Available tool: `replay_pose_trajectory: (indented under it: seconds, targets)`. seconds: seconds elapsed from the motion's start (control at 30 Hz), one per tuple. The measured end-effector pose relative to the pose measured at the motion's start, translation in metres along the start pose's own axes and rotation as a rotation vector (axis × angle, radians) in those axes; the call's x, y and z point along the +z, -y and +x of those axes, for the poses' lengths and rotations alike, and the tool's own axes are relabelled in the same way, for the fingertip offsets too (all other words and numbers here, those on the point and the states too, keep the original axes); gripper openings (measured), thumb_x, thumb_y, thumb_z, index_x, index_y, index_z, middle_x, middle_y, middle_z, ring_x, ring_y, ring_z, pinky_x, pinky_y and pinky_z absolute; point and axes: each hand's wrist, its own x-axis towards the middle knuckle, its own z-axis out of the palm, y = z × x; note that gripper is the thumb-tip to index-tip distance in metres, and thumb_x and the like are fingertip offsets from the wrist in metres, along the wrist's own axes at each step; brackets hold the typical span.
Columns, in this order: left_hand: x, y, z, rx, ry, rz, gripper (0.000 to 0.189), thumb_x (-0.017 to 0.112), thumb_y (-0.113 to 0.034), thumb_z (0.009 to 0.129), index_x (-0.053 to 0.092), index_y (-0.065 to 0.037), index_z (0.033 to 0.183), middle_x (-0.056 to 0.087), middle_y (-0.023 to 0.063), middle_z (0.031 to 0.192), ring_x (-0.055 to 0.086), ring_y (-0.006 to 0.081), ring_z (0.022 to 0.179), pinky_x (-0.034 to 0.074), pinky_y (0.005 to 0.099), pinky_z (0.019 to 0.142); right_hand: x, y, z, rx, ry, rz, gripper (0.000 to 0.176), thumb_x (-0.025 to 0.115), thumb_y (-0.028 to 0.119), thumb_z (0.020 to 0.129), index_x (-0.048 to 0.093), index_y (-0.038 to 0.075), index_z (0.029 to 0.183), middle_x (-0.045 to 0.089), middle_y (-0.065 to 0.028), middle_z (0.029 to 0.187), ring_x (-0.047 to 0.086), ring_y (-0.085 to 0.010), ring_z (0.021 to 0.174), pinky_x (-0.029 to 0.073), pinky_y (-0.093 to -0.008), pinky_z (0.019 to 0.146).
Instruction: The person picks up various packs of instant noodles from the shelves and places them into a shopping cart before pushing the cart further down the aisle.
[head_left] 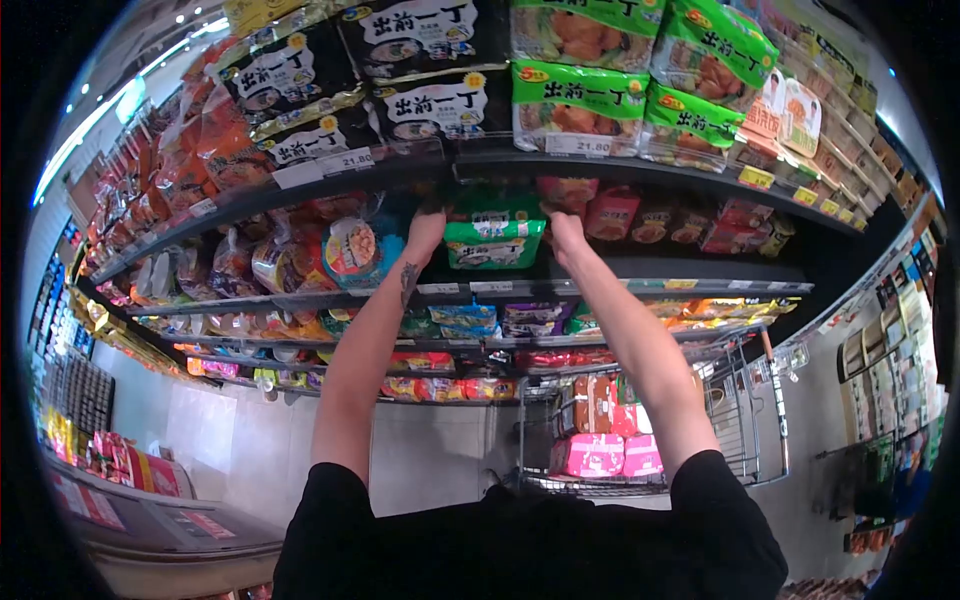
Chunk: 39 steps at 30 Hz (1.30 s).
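Note:
Both arms reach into a middle shelf, one on each side of a green multipack of instant noodles (493, 252) with a white label. My left hand (427, 235) closes on the pack's left edge. At its right edge my right hand (567, 237) is closed too, with the fingers curled inward and partly hidden in the shelf's shadow. The pack faces me, near the front of the shelf. Left of it sits a round tub with a blue package (355, 250); to the right, behind my right hand, stands a red package (612, 212).
Black noodle packs (430, 105) and green ones (577, 105) fill the shelf above, behind a price rail. Colourful bags (465, 320) line the shelf below. A wire shopping cart (740, 400) holding pink packs (597, 455) stands under my right arm. Leftward lies a display bin (180, 525).

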Motion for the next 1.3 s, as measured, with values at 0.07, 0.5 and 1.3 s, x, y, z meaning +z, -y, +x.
replay_pose_trajectory:
  seconds: [0.07, 0.5, 1.3]
  targets:
    - [-0.026, 0.062, 0.041, 0.066, -0.143, 0.328, 0.025, 0.054, -0.023, 0.089, 0.067, -0.005, 0.101, 0.066, 0.0178, 0.103, 0.063, 0.0297, 0.098, 0.048, 0.0395, 0.078, 0.021, -0.003, -0.013, 0.015, -0.05, -0.018, 0.027, 0.064, 0.021, 0.086, 0.06, 0.008, 0.109, 0.06, -0.0037, 0.105, 0.054, -0.0169, 0.092, 0.044, -0.0371, 0.077]
    - [-0.023, 0.052, 0.02, 0.377, -0.032, 1.537, 0.032, 0.052, -0.026, 0.086, 0.064, -0.002, 0.104, 0.064, 0.0221, 0.096, 0.063, 0.0377, 0.088, 0.051, 0.0481, 0.075, 0.032, -0.006, -0.008, -0.153, -0.062, -0.809, 0.031, 0.062, 0.02, 0.082, 0.059, 0.005, 0.109, 0.062, -0.0149, 0.104, 0.06, -0.0285, 0.089, 0.048, -0.0438, 0.076]
    - [0.127, 0.07, -0.155, 0.546, 0.036, 0.666, 0.017, 0.053, -0.019, 0.093, 0.06, -0.005, 0.099, 0.065, 0.0168, 0.094, 0.061, 0.034, 0.088, 0.047, 0.0415, 0.076, -0.139, -0.121, -0.195, -0.562, -0.096, -0.826, 0.039, 0.056, 0.013, 0.089, 0.05, 0.0, 0.126, 0.051, -0.0208, 0.129, 0.046, -0.0357, 0.124, 0.036, -0.0401, 0.105]
